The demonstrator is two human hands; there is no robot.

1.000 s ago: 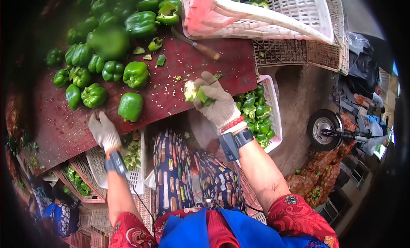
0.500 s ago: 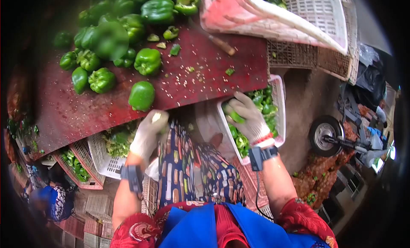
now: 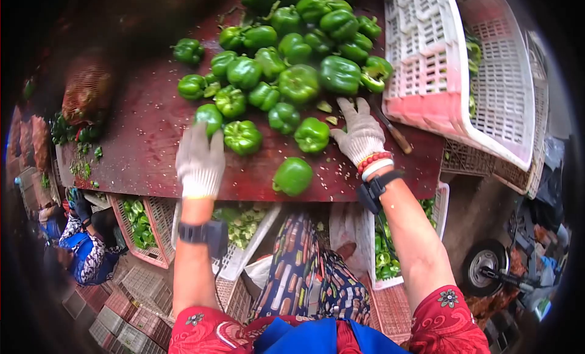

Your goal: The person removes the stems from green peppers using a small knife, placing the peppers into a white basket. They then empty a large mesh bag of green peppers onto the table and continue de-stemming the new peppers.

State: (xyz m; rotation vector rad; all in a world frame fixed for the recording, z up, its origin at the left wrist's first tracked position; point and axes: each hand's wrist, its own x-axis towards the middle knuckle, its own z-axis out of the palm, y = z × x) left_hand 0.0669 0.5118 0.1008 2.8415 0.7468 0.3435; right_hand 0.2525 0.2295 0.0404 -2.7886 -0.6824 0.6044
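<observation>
On a red table (image 3: 146,165) lies a pile of several green bell peppers (image 3: 298,83), with pale seeds scattered around. My left hand (image 3: 201,159), in a light glove, is spread with its fingertips against a pepper (image 3: 209,117) at the pile's left front. My right hand (image 3: 359,132), also gloved, rests with fingers apart on the table beside the pile's right side, close to small pepper scraps (image 3: 331,119). Just right of it lies a knife with a wooden handle (image 3: 399,138). A single pepper (image 3: 292,176) sits near the table's front edge, between my hands.
A white and pink crate (image 3: 426,104) leans at the table's right. Below the front edge stand crates of cut green pieces (image 3: 387,256) and pale trimmings (image 3: 241,229), plus a pink crate (image 3: 161,232). A wheel (image 3: 485,267) is at right; another person (image 3: 88,250) is at lower left.
Both hands have moved from the table's front edge and the right crate up onto the table. My right hand has let go of the green piece it held. The view has shifted left.
</observation>
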